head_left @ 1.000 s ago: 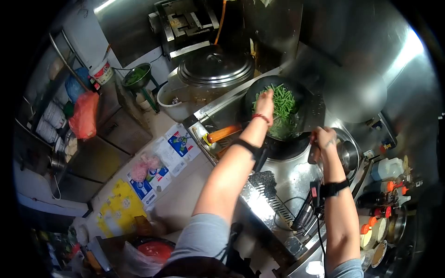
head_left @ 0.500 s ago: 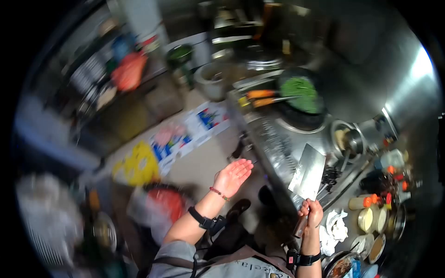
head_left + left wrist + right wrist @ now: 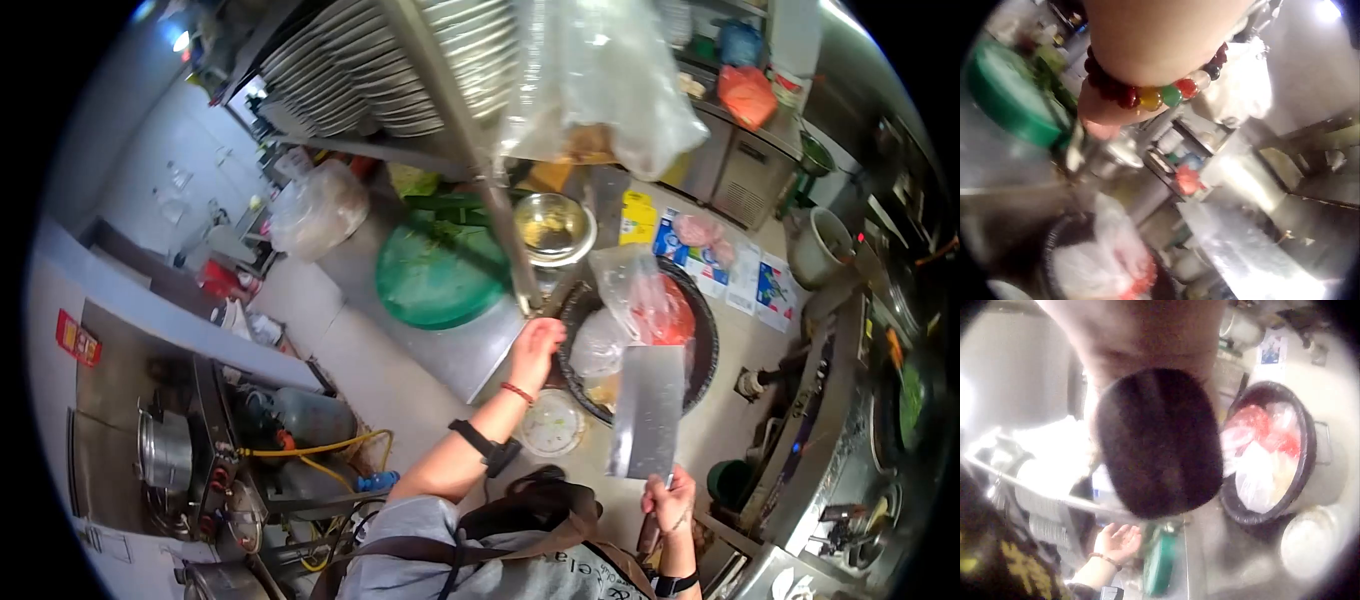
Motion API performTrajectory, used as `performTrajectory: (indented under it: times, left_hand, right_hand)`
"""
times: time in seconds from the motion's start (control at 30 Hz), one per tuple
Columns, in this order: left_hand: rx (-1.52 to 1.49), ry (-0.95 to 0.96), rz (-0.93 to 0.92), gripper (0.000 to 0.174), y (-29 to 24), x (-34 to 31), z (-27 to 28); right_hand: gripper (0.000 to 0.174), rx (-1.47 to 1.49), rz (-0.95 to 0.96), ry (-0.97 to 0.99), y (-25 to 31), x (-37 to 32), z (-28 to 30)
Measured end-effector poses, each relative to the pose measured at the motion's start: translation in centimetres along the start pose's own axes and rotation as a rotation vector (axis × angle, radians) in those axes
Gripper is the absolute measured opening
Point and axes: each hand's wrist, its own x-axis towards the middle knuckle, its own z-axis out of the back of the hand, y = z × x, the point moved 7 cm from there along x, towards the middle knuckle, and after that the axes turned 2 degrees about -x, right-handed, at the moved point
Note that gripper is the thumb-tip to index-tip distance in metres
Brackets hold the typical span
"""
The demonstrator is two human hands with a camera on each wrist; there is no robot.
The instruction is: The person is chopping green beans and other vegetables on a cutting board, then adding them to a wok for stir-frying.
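Observation:
My right hand (image 3: 672, 499) grips the handle of a wide cleaver (image 3: 647, 410) in the head view, its blade pointing away from me over the black bin. In the right wrist view the dark rounded end of the handle (image 3: 1160, 444) fills the middle. My left hand (image 3: 538, 350) is raised with nothing in it, near the bin's left side and the metal shelf post; in the right wrist view its palm and fingers (image 3: 1124, 540) look relaxed. A round green chopping board (image 3: 440, 280) with bits of greens lies on the steel table beyond the left hand.
A lined black bin (image 3: 703, 372) with plastic bags stands on the floor beside a round white lid (image 3: 552, 423). Stacked plates (image 3: 400, 65) and a hanging plastic bag (image 3: 610, 90) are overhead. The stove with the green-filled wok (image 3: 910, 405) is at far right.
The view has swung left from the stove to the green board and bin. My left hand has left the greens in the wok; my right hand has carried the cleaver away from the stove.

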Motion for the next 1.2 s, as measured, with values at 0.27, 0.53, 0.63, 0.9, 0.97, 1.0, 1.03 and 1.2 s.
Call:
performTrajectory:
  times: [0.27,0.53,0.63,0.9,0.97,1.0,1.03,1.2]
  left_hand:
    - [1.103,-0.22,-0.522,0.047,-6.3,10.6,22.4]
    - [1.399,0.323,-0.565,0.067,-5.4,32.3,21.6]
    - [1.194,0.552,-0.715,0.06,-6.1,28.9,23.7]
    - [1.069,0.287,-0.643,0.044,-5.5,37.6,34.7]
    - [1.031,0.369,-0.541,0.048,-4.5,38.9,34.1]
    - [1.003,0.406,-0.579,0.048,-4.6,39.2,33.7]
    - [0.973,0.446,-0.616,0.048,-4.6,39.5,33.3]
    - [1.024,0.576,-0.72,0.039,-4.1,39.8,31.4]
  right_hand:
    - [0.013,-0.706,0.31,0.028,-0.2,7.2,-22.2]
    - [0.026,-1.128,0.401,-0.331,4.5,17.8,-39.1]
    - [0.029,-1.313,0.509,-0.378,4.6,20.4,-41.3]
    - [0.032,-1.409,0.371,-0.378,5.9,23.2,-45.8]
    - [0.035,-1.445,0.367,-0.387,6.0,23.4,-46.8]
    - [0.039,-1.457,0.38,-0.376,5.7,23.7,-46.8]
    - [0.045,-1.468,0.39,-0.365,4.9,24.1,-46.7]
    - [0.045,-1.462,0.347,-0.358,3.3,24.9,-47.9]
